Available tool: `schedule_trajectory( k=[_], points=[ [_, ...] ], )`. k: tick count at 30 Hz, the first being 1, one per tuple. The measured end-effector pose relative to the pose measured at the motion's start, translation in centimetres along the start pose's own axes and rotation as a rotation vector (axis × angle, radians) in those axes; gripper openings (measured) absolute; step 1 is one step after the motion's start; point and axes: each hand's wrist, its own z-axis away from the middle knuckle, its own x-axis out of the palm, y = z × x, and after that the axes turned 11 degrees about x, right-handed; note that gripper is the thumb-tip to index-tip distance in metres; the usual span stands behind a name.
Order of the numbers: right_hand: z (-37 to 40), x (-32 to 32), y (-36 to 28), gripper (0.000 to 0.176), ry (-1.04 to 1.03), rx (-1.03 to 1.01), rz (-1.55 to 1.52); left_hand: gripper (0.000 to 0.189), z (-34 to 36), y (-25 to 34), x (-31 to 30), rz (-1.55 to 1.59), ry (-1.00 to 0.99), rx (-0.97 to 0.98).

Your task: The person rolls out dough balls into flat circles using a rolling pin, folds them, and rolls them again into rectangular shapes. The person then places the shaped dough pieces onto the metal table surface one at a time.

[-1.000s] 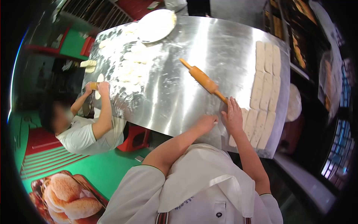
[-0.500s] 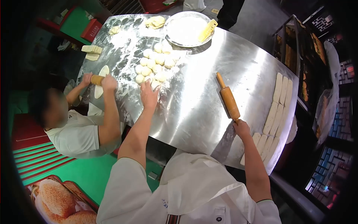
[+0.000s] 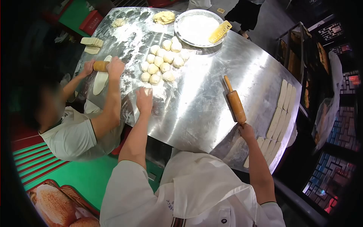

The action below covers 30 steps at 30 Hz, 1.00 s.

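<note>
on the left, a co-worker (image 3: 72, 132) presses a short roller (image 3: 100, 66) on flat dough (image 3: 100, 83). the left hand (image 3: 144, 100) holds a pale lump (image 3: 148, 91) near the round dough balls (image 3: 159, 61) on the shiny surface (image 3: 189, 109), and the right hand (image 3: 246, 131) grips the wooden rolling pin (image 3: 236, 106), left of long dough strips (image 3: 279, 117).

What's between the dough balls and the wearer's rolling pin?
Head view: only bare steel tabletop, with glare and light flour traces, between the dough balls and the rolling pin.
</note>
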Motion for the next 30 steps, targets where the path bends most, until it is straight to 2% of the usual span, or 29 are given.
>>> schedule_trajectory(
  k=[2,4,6,8,11,12,16,17,19,23,25,26,28,29,30],
  points=[
    [-0.2,0.7,0.2,0.039,-0.008,0.000,-0.041,0.034,0.4,4.9,-0.7,-0.067,-0.258,-0.063],
    [0.0,0.8,0.2,0.034,0.106,-0.078,-0.081,0.033,3.4,6.8,0.5,0.050,-0.349,0.166],
    [0.1,0.2,-0.2,0.036,0.069,-0.060,-0.035,0.036,7.0,9.6,0.4,0.135,-0.445,0.295],
    [0.6,0.1,-0.5,0.038,0.026,-0.040,0.010,0.039,10.6,10.7,0.1,0.262,-0.524,0.403],
    [0.9,0.0,-0.5,0.038,0.048,-0.039,0.010,0.043,12.5,10.5,-0.8,0.238,-0.598,0.501],
    [1.0,0.1,-0.4,0.038,0.057,-0.054,0.006,0.046,12.4,9.5,-0.2,0.193,-0.544,0.438],
    [0.7,0.6,0.1,0.038,0.061,-0.080,0.006,0.053,5.7,8.3,0.0,0.145,-0.270,-0.012],
    [0.6,0.5,0.0,0.038,0.060,-0.092,0.001,0.053,4.2,8.0,0.5,0.149,-0.268,-0.009],
    [0.7,0.2,0.0,0.037,0.065,-0.101,0.001,0.052,2.0,7.8,1.5,0.122,-0.280,0.205],
    [0.9,0.2,0.1,0.036,0.067,-0.118,0.013,0.049,2.4,9.1,3.5,0.105,-0.351,0.233],
    [0.8,0.3,0.2,0.035,0.069,-0.120,0.009,0.054,4.0,11.7,2.5,0.178,-0.555,0.280],
    [0.8,0.3,0.3,0.035,0.072,-0.120,0.005,0.054,5.3,13.1,2.1,0.178,-0.553,0.289],
    [1.1,0.4,0.3,0.035,0.077,-0.119,-0.004,0.058,8.5,14.9,1.2,0.032,-0.759,0.257],
    [1.0,0.2,0.2,0.035,0.083,-0.122,-0.004,0.058,9.1,15.1,1.2,0.030,-0.757,0.259],
    [0.6,0.1,0.1,0.035,0.087,-0.120,-0.010,0.056,9.2,15.4,1.4,0.040,-0.638,0.276]
  ],
)
